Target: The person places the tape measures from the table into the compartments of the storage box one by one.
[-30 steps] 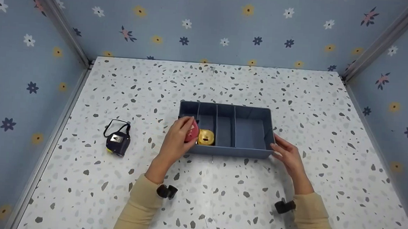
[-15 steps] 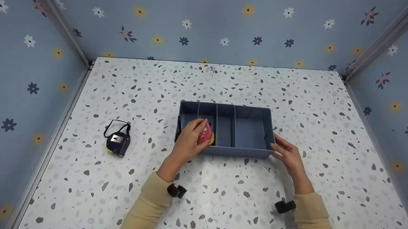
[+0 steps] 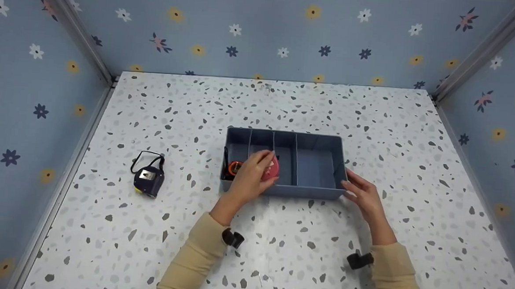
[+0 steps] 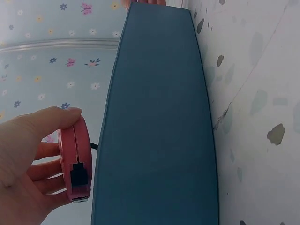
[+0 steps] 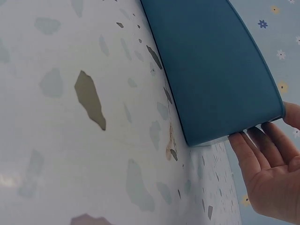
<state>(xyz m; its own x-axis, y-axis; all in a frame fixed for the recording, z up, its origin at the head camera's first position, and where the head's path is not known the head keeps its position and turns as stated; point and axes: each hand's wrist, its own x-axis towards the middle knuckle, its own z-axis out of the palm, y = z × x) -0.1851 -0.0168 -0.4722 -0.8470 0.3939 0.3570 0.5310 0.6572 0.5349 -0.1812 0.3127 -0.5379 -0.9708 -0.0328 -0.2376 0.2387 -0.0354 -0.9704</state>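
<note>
My left hand (image 3: 249,179) pinches a round red tape measure (image 3: 271,169) by its edges, above the divider between the second and third compartments of a blue-grey box (image 3: 299,192). In the left wrist view the tape measure (image 4: 75,159) stands on edge just above the box rim, thumb on top and fingers beneath. My right hand (image 3: 365,196) grips the right end wall of the box, thumb at the rim and fingers outside. A black tape measure with an orange ring (image 3: 235,167) lies in the leftmost compartment. A yellow one in the second compartment is hidden by my left hand.
A dark tape measure with a silver label and wrist strap (image 3: 149,179) lies on the speckled table (image 3: 188,114), left of the box. Flowered panels (image 3: 263,34) close off the back and both sides.
My left hand has carried the red tape measure rightward over the box, from the first compartment past the yellow tape measure. The orange-ringed one has come into view. My right hand stays put.
</note>
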